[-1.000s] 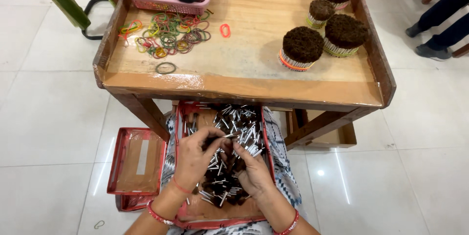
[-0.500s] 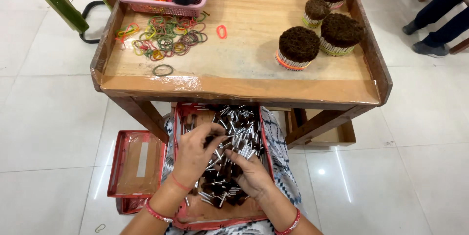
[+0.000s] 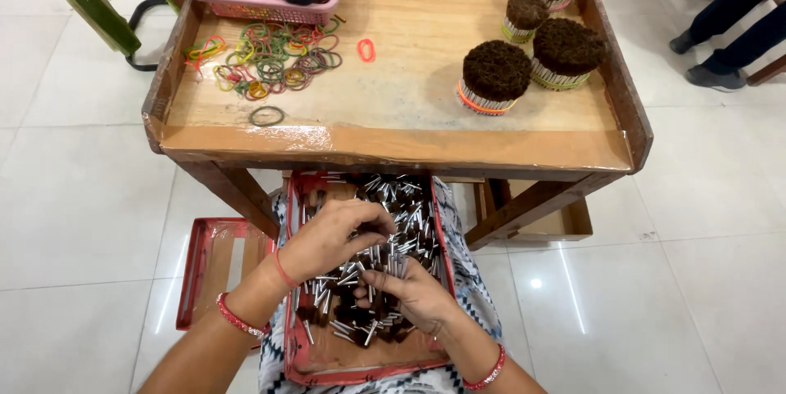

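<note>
Left hand (image 3: 332,238) fingers (image 3: 372,216) curled, pinching what looks like a few small metal-tipped brush pieces (image 3: 385,255), though hard to say exactly how many. Right hand (image 3: 413,296) palm up just below, fingers (image 3: 381,278) loosely cupped under a little bunch of the same pieces. Both right over the red tray (image 3: 360,365) on the lap, loaded with loose pieces. Further out on the desk (image 3: 393,144): scattered rubber bands (image 3: 270,58), a pink basket (image 3: 266,3), four banded round bundles (image 3: 495,76).
</note>
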